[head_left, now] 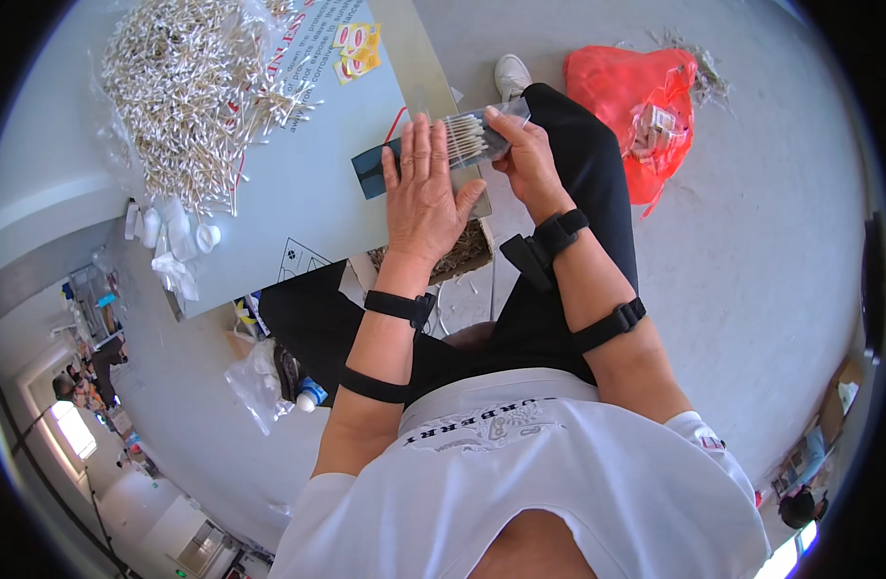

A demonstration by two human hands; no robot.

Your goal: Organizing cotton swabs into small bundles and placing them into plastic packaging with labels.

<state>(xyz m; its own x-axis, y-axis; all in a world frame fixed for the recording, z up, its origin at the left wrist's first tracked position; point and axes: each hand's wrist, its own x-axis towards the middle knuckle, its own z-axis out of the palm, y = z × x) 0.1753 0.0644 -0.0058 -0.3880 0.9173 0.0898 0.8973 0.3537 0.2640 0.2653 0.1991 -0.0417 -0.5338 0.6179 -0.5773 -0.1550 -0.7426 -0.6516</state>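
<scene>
A clear plastic bag of cotton swabs (466, 138) lies across the table's right edge, its swabs side by side. My left hand (421, 205) rests flat on the bag's left part, fingers stretched out, covering some of it. At the bag's right end, my right hand (530, 162) pinches the plastic between thumb and fingers. A dark blue-green strip (368, 172) shows left of my left fingers; whether it belongs to the bag I cannot tell. A thin red strip (396, 124) sticks out just above it.
A big heap of loose cotton swabs (177, 92) covers the table's (298, 188) far left. Yellow-and-white packets (357, 50) lie at the far edge, white plastic pieces (176, 241) at the left. A box of swabs (474, 249) stands below the edge; a red bag (624, 106) lies on the floor.
</scene>
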